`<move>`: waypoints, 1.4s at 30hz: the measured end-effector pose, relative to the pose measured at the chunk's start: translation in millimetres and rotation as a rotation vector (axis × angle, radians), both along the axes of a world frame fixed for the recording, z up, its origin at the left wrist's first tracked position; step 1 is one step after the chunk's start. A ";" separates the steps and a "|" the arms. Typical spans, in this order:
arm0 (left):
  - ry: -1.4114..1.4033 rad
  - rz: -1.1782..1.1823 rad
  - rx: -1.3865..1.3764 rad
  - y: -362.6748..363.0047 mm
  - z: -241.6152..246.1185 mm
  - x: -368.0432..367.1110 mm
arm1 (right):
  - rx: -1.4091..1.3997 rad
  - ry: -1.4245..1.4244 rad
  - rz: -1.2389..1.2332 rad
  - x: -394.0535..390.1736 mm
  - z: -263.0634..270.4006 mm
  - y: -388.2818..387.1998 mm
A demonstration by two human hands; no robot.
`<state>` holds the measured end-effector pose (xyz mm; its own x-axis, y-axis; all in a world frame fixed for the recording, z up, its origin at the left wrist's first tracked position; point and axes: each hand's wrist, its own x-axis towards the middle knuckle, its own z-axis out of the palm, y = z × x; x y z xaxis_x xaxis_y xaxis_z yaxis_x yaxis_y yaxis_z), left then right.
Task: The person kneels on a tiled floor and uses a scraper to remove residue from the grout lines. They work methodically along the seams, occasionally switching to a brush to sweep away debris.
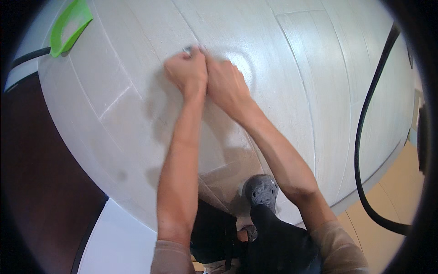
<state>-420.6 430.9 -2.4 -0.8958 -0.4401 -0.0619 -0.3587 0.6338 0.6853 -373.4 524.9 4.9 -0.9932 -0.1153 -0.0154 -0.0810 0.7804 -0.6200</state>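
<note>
My left hand (188, 70) is curled into a fist over the pale wood-look tile floor (164, 44). A small shiny grey thing (187, 50) pokes out at its thumb and fingertips, too blurred to name. Against its side lies my right hand (227, 77), also curled, knuckles up; whatever it may hold is hidden beneath it. Both arms reach straight ahead. Far to the upper left, a green plastic dustpan (73, 29) with pale dust in it lies on the floor, away from both hands.
A dark strap or cable (360, 137) curves down the right side. Below my arms are a grey clog (261, 191) and my black trousers (280, 239). At the left is a dark brown panel (41, 154), with a white surface (119, 239) near it. Yellowish flooring (390, 191) shows at the lower right.
</note>
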 end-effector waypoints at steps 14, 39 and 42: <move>-0.065 0.013 0.196 -36.1 14.5 -35.7 | -0.216 0.021 0.003 -40.7 -13.5 -34.0; 0.061 -0.002 -0.361 -223.5 -3.1 176.9 | 0.089 0.017 -0.489 92.6 -16.0 139.8; 0.095 0.070 -0.405 -268.3 -16.4 176.4 | 0.126 -0.115 -0.546 83.3 -4.1 135.3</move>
